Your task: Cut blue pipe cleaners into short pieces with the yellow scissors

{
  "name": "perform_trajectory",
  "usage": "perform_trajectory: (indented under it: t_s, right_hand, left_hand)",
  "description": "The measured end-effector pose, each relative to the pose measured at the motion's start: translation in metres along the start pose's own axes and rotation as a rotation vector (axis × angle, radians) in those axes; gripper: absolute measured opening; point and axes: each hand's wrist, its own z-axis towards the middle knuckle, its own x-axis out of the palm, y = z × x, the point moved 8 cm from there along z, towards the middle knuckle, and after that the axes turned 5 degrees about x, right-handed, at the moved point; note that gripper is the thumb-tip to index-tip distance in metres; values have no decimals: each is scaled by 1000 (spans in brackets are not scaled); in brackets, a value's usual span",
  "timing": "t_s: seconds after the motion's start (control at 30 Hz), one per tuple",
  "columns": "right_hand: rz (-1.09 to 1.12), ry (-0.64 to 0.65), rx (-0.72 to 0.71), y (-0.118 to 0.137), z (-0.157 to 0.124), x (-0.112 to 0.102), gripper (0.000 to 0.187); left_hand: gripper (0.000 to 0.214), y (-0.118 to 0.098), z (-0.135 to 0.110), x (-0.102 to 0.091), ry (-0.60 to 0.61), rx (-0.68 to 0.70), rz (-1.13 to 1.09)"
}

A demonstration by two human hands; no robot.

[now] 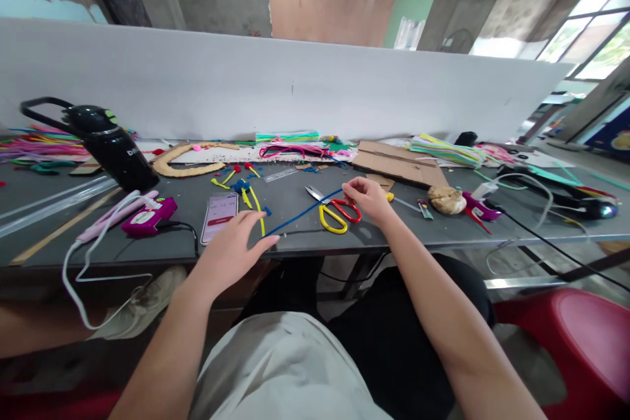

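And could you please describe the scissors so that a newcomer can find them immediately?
At the grey table, look between the left hand and the right hand. The scissors lie closer to the right hand, and the blue strand crosses them in this view. Unlike that strand, they have one yellow and one red handle.

The scissors (323,215) pair shiny metal blades (314,193) with smooth, glossy plastic handles (336,231). Crossing them in view, the blue stem (302,213) looks fuzzy and matt. Behind them to the right lies matt cardboard (399,168); well to their left, a smooth, glossy bottle (119,156); beneath them, a matt tabletop (288,193).
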Motion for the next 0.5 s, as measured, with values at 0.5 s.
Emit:
perform_trajectory:
  t_s: [0.5]
  right_hand:
    - [-231, 53, -86, -13, -22, 35, 36]
  left_hand:
    - [30, -64, 85, 64, -83, 263, -469]
